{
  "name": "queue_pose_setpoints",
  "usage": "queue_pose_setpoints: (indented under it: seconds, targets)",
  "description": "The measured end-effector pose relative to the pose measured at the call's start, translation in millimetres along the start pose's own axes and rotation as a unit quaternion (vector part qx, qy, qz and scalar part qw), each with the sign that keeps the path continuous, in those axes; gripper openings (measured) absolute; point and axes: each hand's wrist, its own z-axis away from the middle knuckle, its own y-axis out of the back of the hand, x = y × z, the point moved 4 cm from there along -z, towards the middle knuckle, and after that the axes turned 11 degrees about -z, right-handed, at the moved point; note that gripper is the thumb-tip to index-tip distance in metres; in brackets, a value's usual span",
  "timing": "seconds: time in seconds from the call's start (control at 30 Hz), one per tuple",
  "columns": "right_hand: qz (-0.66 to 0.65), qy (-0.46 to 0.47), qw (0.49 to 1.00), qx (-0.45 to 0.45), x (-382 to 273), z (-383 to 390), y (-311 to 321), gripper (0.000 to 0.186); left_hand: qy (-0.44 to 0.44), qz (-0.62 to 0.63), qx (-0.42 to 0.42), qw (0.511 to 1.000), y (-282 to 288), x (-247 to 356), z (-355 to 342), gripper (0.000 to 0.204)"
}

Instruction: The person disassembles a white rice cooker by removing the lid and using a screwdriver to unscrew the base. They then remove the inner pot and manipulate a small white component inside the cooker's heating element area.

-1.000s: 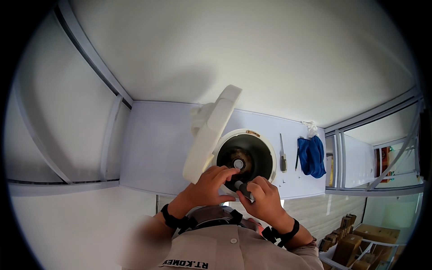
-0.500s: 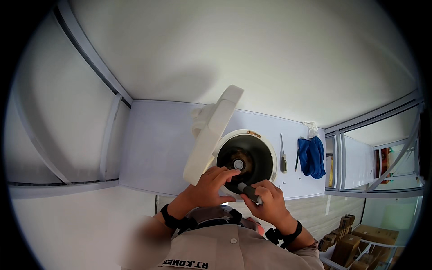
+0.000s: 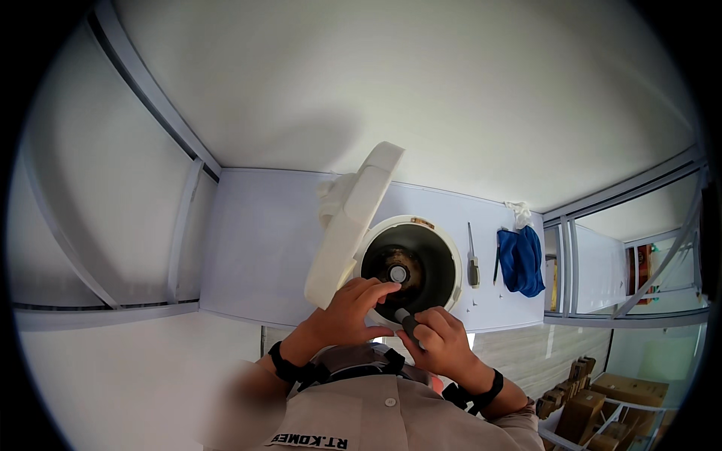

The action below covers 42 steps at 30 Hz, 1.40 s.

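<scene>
A white cylindrical appliance [image 3: 451, 252], perhaps a cooker, stands open, its bulky lid [image 3: 355, 210] raised on the left. Its dark interior is stained brown around a round centre fitting [image 3: 398, 273]. My left hand [image 3: 344, 316] is curled over the near left rim, index finger reaching inside, thumb apart. My right hand [image 3: 444, 338] is closed on a grey cylindrical tool handle [image 3: 408, 320] angled into the near part of the opening; whatever is at its far end is hidden.
A screwdriver [image 3: 473, 267], a thin dark tool [image 3: 496, 267], a blue cloth bundle [image 3: 519, 259], a white crumpled item [image 3: 519, 214] and small pieces lie to the right on the bench [image 3: 256, 240]. A wall and framed partitions surround it; cardboard boxes [image 3: 624, 391] are at lower right.
My right hand and the grey tool tilted and shifted slightly rightward half a second ago, then came back left to a steeper angle. My left hand has barely moved.
</scene>
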Motion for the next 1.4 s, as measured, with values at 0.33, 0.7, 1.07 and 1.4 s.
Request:
queue_pose_setpoints:
  seconds: [0.33, 0.7, 1.07, 1.4]
  targets:
    - [0.028, -0.039, 0.997, 0.060, 1, 13, -3, 0.043, -0.002, -0.002, -0.002, 1.000, -1, 0, 1, 0.075]
    - [0.064, -0.124, 0.989, -0.042, -17, -22, 0, 0.023, 0.007, -0.007, -0.003, 1.000, 0, 2, 0, 0.076]
    - [0.200, -0.167, 0.965, 0.015, -18, -18, -1, 0.033, 0.022, -0.004, -0.018, 1.000, -3, -5, 3, 0.077]
    - [0.197, -0.107, 0.974, -0.017, -28, -23, 0, 0.020, 0.003, -0.006, 0.002, 1.000, -1, -5, 3, 0.075]
